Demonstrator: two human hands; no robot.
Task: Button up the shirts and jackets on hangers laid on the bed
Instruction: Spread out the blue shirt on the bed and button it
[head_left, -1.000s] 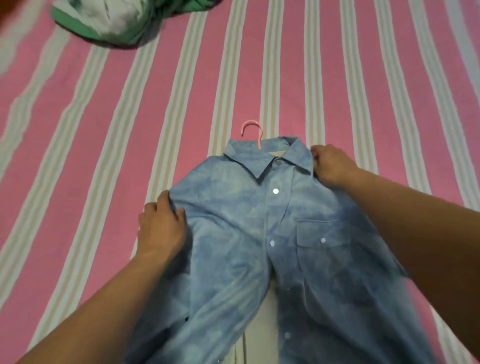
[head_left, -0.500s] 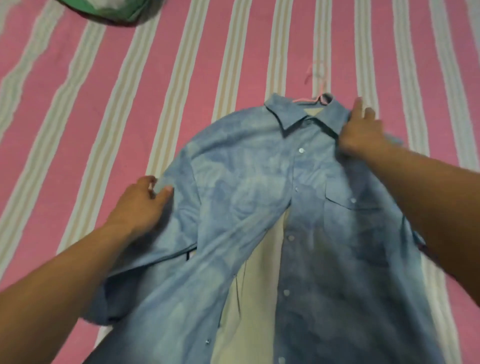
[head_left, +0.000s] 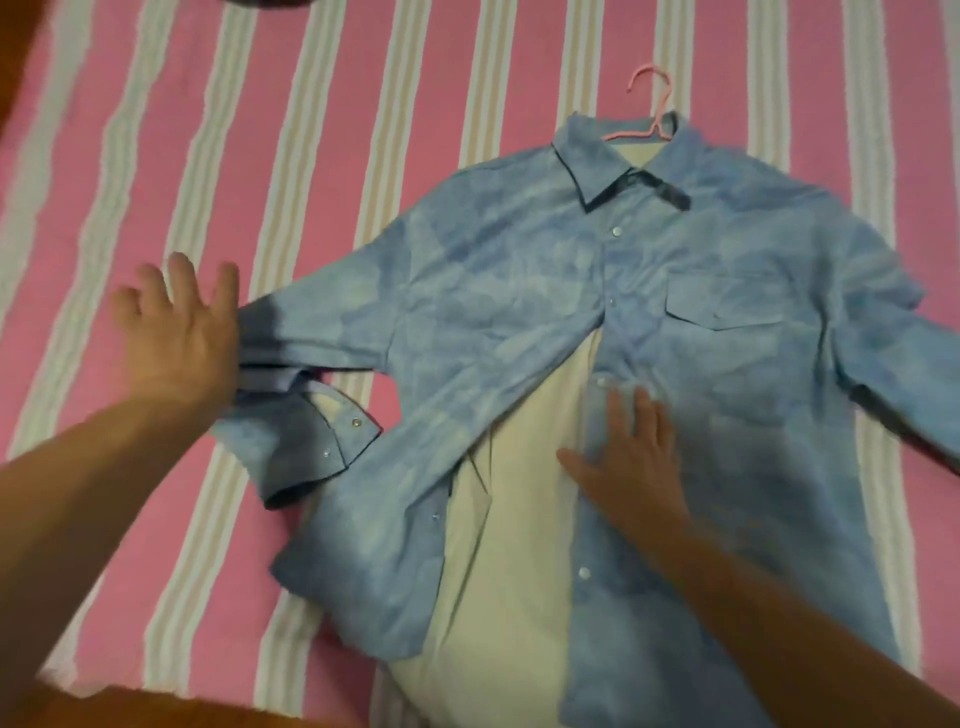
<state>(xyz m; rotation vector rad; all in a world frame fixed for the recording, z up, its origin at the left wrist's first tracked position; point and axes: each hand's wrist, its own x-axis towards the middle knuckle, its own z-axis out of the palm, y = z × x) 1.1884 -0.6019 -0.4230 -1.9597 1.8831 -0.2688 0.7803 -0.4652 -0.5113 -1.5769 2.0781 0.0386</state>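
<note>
A light blue shirt (head_left: 498, 291) lies face up on the bed on a pink hanger (head_left: 649, 111), collar toward the far right. Its top two buttons look closed; below them the front gapes and shows the pale lining (head_left: 519, 519). My right hand (head_left: 631, 460) lies flat with straight fingers on the button placket at mid-chest. My left hand (head_left: 174, 332) is spread open, its fingers off the cloth and its wrist side at the folded sleeve (head_left: 301, 415). A chest pocket (head_left: 727, 301) sits on the right panel.
The bed is covered by a pink sheet with white and beige stripes (head_left: 260, 156). A brown bed edge (head_left: 156, 712) shows at the bottom left. A dark bit of another garment (head_left: 270, 2) peeks in at the top edge.
Both hands let go of the shirt's shoulders. My right hand came down from the collar to the placket, my left moved out beside the sleeve. The shirt now lies spread flat.
</note>
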